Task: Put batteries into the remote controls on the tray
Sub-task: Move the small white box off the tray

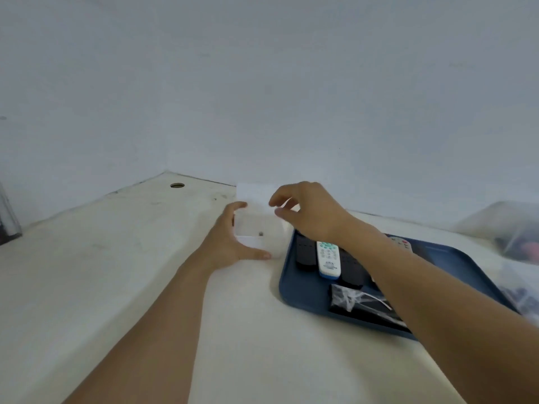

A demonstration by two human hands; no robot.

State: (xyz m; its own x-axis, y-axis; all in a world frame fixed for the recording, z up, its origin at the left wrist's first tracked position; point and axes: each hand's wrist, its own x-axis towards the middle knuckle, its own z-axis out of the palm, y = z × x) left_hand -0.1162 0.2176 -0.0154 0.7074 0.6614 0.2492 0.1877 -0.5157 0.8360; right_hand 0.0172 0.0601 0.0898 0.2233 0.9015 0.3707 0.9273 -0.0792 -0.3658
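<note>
The right hand (309, 212) has its thumb and forefinger pinched on the raised lid (253, 194) of a small white box (258, 237), holding the lid up on the far side while the other fingers curl loosely behind. The left hand (230, 239) cups the same box from the left, fingers and thumb spread wide, the fingertips at its far corner and the thumb lying along its near edge. Inside the open box a single small dark thing shows on the pale floor; it is too small to tell what it is. The box sits on a white table (140, 258), just beside the left rim of a blue tray (294, 293). On the tray lie the remote controls: a white remote (329, 259) with green buttons, a black remote (305, 255) on its left touching or nearly so, another dark one (353, 272) on its right partly under the right forearm, and a pale one (402, 243) with red buttons beyond the arm. Nearer on the tray lies a black remote in a clear wrapper (358, 301). At the far right edge of the table stands a blurred clear bag (513, 228). A round hole (177, 185) shows in the table's far corner by the wall.
</note>
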